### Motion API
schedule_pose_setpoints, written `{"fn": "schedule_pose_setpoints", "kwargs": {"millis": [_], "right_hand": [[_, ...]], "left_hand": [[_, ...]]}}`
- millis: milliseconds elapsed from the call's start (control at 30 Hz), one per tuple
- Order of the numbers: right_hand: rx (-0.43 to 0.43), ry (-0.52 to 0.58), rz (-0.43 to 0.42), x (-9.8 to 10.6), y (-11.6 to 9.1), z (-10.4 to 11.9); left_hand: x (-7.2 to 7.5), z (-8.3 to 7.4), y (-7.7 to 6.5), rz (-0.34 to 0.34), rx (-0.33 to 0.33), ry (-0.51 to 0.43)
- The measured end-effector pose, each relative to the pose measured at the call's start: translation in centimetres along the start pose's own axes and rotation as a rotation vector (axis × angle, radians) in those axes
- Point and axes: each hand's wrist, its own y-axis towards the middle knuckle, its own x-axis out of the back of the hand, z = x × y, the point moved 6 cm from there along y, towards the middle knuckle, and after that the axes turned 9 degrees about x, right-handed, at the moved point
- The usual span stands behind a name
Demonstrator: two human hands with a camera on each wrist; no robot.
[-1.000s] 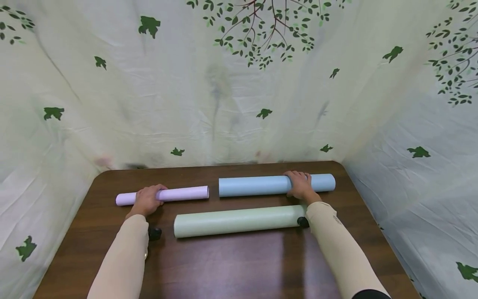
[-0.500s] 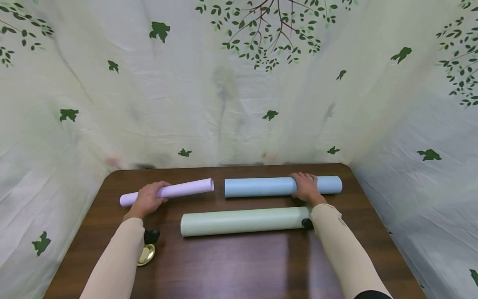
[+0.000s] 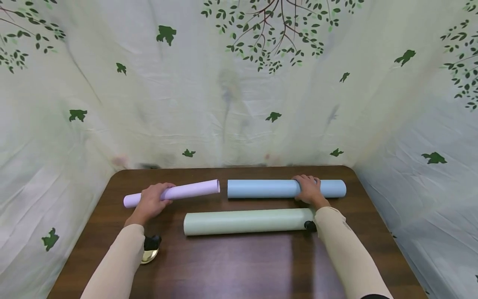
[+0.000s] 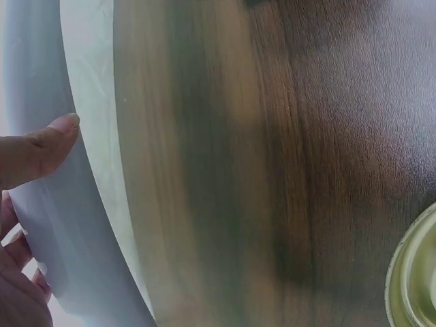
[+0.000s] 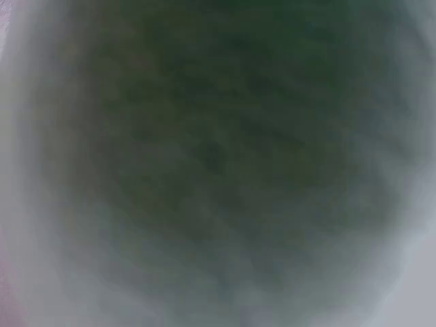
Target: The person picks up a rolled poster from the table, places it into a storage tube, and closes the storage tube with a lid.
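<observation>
My left hand (image 3: 151,200) grips a slim lilac paper roll (image 3: 192,189) near its middle. The roll slants, its right end higher and its hollow opening showing. In the left wrist view, my thumb (image 4: 42,151) lies across the roll (image 4: 82,231), with fingertips on its other side. To the right, my right hand (image 3: 309,189) holds a thicker light blue paper roll (image 3: 261,189), fingers over its top, right of its middle. Nearer to me lies a long pale green roll (image 3: 246,221), its right end partly covered by my right wrist and sleeve. The right wrist view is a dark blur.
A round gold-coloured dish (image 3: 150,256) sits by my left wrist, partly hidden; its ridged rim (image 4: 402,279) shows in the left wrist view. The brown wooden table (image 3: 231,270) ends at a back edge close to white leaf-printed curtains (image 3: 179,95).
My left hand has tilted the lilac roll, raising its right end. More of the gold dish now shows. The blue and green rolls keep their places while the head view shifts slightly.
</observation>
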Motion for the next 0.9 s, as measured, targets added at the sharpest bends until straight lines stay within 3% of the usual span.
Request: {"fn": "schedule_pose_setpoints", "kwargs": {"millis": [167, 700, 900], "right_hand": [[0.023, -0.008, -0.020, 0.6, -0.4, 0.4], [0.050, 0.029, -0.121, 3.5, -2.1, 1.5], [0.061, 0.050, -0.154, 4.6, -2.9, 2.2]], "left_hand": [[0.3, -0.7, -0.1, -0.024, -0.021, -0.007], [0.9, -1.2, -0.3, -0.032, 0.011, 0.008], [1.8, -1.7, -0.6, -0.050, -0.017, 0.021]]}}
